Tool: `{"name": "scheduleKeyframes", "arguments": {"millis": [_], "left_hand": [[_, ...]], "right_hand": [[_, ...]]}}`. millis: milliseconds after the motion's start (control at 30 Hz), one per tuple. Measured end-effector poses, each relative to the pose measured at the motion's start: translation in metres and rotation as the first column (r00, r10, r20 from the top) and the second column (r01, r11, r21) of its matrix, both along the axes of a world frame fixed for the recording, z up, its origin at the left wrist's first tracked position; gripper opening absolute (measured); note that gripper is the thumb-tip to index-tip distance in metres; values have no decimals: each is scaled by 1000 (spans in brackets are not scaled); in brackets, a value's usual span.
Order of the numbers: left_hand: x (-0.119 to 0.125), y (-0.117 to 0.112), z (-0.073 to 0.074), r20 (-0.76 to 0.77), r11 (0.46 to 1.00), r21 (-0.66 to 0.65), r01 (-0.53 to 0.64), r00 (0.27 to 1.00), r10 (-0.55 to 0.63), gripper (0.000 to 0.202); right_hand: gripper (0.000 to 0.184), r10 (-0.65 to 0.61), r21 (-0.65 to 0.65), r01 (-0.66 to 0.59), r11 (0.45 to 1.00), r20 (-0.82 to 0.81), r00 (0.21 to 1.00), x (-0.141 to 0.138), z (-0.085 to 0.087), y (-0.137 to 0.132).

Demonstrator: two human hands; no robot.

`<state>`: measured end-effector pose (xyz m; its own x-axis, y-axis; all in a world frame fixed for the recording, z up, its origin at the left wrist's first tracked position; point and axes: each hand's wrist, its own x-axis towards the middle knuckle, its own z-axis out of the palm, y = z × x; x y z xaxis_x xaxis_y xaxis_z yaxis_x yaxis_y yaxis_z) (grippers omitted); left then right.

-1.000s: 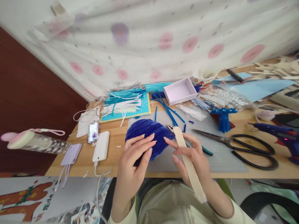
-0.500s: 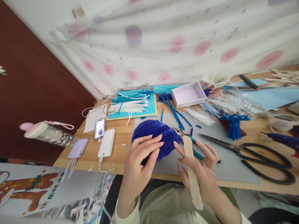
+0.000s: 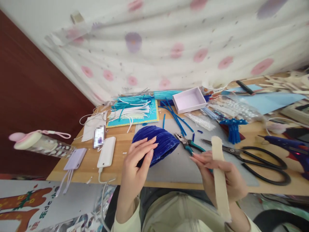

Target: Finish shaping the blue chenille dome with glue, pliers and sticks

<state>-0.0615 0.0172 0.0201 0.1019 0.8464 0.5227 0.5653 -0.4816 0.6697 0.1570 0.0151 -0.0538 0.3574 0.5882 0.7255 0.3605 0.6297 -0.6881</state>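
My left hand (image 3: 137, 161) grips a deep-blue dome of pipe cleaners (image 3: 156, 143) from its left side, fingers over the top and part of the thumb along the lower side. The dome tilts, and its open rim faces down to the right. In my right hand (image 3: 222, 177) is a wide, pale wooden craft stick (image 3: 220, 180), held nearly upright between the fingers, which are closed. Teal-handled pliers (image 3: 187, 145) lie on the grey mat beside the dome, and my right fingertips overlap one handle in view; whether they touch it I cannot tell.
Black-handled scissors (image 3: 263, 159) and a blue glue gun (image 3: 285, 145) lie to the right. Behind are blue pipe cleaners (image 3: 176, 116), a lilac box (image 3: 189, 100) and a bag of white beads (image 3: 241, 108). A phone (image 3: 98, 137) and white power bank (image 3: 106, 152) sit left.
My right hand has moved right, away from the dome, carrying the craft stick. The dome now shows more of its open rim. The whole view has shifted slightly.
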Motion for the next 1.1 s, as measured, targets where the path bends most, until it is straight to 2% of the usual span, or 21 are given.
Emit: {"name": "scheduleKeyframes", "arguments": {"millis": [100,200,333,500,567,700,867,1100], "left_hand": [[-1,-2,0,-1,1000,4,-3,1000,3,25],[0,-4,0,-9,1000,7,-9,1000,9,26],[2,-6,1,-25,1000,22,10,1000,-9,27],[3,-7,1,-23,1000,29,5,1000,-4,27],[3,-8,0,-20,1000,20,3,1000,-3,28],[4,-7,0,-16,1000,18,2,1000,-2,31],[6,-6,0,-12,1000,31,-5,1000,6,31],[5,-5,-1,-2,1000,24,-12,1000,12,30]], "right_hand": [[27,-31,-43,26,999,-121,992,-3,11,1],[28,-10,-97,-21,995,-303,953,-5,29,5],[29,111,-19,-125,992,-344,932,-12,40,13],[24,324,-59,-356,933,-300,897,-38,25,7],[23,374,-60,-400,915,-248,893,-48,16,1],[30,345,-43,-351,935,-106,933,-56,5,-8],[34,296,-37,-295,955,4,955,-56,3,-9],[35,310,-50,-312,949,-39,950,-58,3,-15]]}}
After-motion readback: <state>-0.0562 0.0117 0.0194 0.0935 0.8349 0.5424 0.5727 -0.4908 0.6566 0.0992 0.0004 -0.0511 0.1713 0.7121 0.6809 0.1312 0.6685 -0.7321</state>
